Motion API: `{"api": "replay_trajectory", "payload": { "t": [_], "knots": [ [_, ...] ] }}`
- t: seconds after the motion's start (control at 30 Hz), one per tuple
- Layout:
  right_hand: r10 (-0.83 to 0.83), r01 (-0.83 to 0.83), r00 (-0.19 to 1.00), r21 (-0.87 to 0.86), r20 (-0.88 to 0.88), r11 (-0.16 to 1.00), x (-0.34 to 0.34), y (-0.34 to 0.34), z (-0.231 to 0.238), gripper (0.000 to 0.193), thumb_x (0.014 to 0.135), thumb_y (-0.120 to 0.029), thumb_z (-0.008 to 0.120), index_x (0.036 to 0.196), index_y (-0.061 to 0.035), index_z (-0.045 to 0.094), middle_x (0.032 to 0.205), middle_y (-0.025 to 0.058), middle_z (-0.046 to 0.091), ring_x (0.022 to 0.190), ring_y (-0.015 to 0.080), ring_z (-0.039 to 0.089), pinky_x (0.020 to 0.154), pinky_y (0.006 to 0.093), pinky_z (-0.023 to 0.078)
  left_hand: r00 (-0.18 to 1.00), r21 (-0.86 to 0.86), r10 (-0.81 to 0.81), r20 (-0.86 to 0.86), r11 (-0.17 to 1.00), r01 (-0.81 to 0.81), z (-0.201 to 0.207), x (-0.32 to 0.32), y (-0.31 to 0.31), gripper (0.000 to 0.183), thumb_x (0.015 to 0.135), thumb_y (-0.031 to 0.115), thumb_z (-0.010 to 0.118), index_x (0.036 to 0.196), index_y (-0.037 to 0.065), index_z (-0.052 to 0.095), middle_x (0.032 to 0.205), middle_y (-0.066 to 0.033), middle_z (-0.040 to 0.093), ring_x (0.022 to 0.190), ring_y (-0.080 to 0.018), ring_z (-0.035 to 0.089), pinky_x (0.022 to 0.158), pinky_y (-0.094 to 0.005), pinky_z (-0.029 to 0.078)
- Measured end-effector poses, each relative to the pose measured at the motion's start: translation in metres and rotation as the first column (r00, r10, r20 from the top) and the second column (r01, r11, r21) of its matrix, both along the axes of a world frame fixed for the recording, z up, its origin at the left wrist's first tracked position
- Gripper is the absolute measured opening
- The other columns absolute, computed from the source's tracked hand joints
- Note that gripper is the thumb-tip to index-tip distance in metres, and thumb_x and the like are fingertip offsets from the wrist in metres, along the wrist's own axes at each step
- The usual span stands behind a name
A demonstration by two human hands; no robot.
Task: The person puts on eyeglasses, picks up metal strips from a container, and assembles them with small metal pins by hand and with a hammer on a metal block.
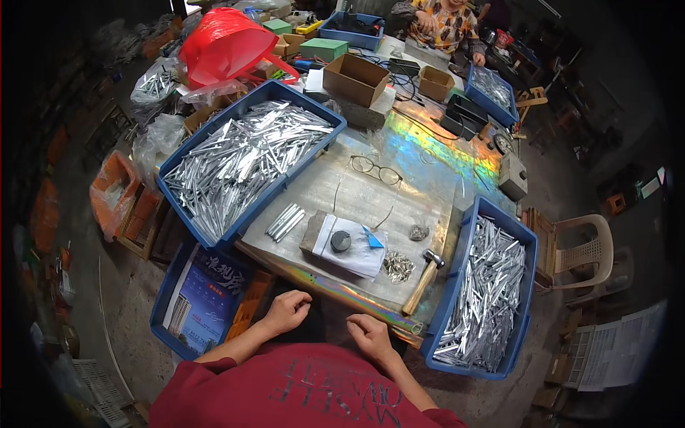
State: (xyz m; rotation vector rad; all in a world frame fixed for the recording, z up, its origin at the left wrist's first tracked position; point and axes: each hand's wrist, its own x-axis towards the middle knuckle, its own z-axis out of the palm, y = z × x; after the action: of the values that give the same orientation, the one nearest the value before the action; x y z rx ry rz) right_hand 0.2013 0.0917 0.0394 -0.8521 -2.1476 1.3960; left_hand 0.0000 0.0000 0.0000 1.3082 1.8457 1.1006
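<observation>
Head view: nearest, over the red shirt, the left hand point(287, 312) is half open with fingers loosely curled, nothing visible in it. The right hand point(369, 335) is bent the same way and also looks unloaded. Both are just short of the near edge of the table point(421, 182), apart from everything on it. Low on the left is a tray point(165, 287) with a poster point(207, 296) in it.

On the table, the hammer point(419, 287) lies nearest the right hand, head pointing away. Left of it is a heap of small metal bits point(399, 266), then a block point(312, 232) under white paper point(357, 262), bearing a dark round piece point(341, 241) and a blue triangle point(372, 239). Metal strips point(285, 222) lie to its left. Blue tubs full of strips flank these: left tub point(289, 185), right tub point(447, 292).

Beyond are glasses point(376, 168), a carton point(357, 78), a red bag point(221, 43) and a co-worker point(446, 28).
</observation>
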Motion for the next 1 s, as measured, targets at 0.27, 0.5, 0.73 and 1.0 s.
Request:
{"api": "replay_trajectory", "payload": {
  "t": [0.27, 0.5, 0.73, 1.0],
  "knots": [
    [-0.146, 0.153, 0.987, 0.115, -0.066, 0.982, 0.007, 0.011, 0.000, 0.009, 0.073, -0.005, 0.056, 0.079, 0.0014, 0.057, 0.072, 0.0143, 0.058, 0.065, 0.0250, 0.058, 0.058, 0.0295, 0.045, 0.916, 0.104, -0.104, -0.388, 0.982, 0.155, -0.020, 0.003, 0.003, 0.006, 0.064, 0.006, 0.057, 0.071, 0.006, 0.057, 0.066, -0.0075, 0.055, 0.062, -0.0248, 0.054, 0.056, -0.0346, 0.043],
    [-0.208, 0.250, 0.966, 0.348, -0.154, 0.904, -0.001, 0.028, -0.001, 0.007, 0.070, -0.002, 0.055, 0.077, 0.0003, 0.055, 0.065, 0.0147, 0.054, 0.059, 0.0292, 0.054, 0.053, 0.0338, 0.043, 0.901, 0.120, -0.056, -0.430, 0.986, 0.119, -0.025, -0.001, 0.008, 0.005, 0.064, 0.006, 0.057, 0.068, 0.006, 0.057, 0.064, -0.0080, 0.055, 0.061, -0.0251, 0.055, 0.055, -0.0344, 0.043],
    [-0.255, 0.283, 0.959, 0.402, -0.122, 0.871, -0.001, 0.038, -0.014, 0.008, 0.070, -0.003, 0.055, 0.077, -0.0017, 0.056, 0.069, 0.0130, 0.055, 0.060, 0.0278, 0.055, 0.054, 0.0335, 0.045, 0.900, 0.115, -0.038, -0.434, 0.989, 0.097, -0.025, 0.001, 0.006, 0.004, 0.064, 0.008, 0.057, 0.068, 0.007, 0.056, 0.063, -0.0077, 0.054, 0.062, -0.0254, 0.055, 0.055, -0.0351, 0.043],
    [-0.282, 0.328, 0.944, 0.376, -0.174, 0.866, 0.001, 0.044, -0.023, 0.005, 0.070, -0.001, 0.055, 0.075, -0.0010, 0.057, 0.067, 0.0132, 0.056, 0.059, 0.0265, 0.056, 0.053, 0.0311, 0.044, 0.903, 0.103, -0.021, -0.429, 0.992, 0.073, -0.026, -0.001, 0.008, 0.004, 0.063, 0.009, 0.056, 0.066, 0.006, 0.056, 0.062, -0.0078, 0.055, 0.061, -0.0254, 0.056, 0.054, -0.0354, 0.044]
  ]
}}
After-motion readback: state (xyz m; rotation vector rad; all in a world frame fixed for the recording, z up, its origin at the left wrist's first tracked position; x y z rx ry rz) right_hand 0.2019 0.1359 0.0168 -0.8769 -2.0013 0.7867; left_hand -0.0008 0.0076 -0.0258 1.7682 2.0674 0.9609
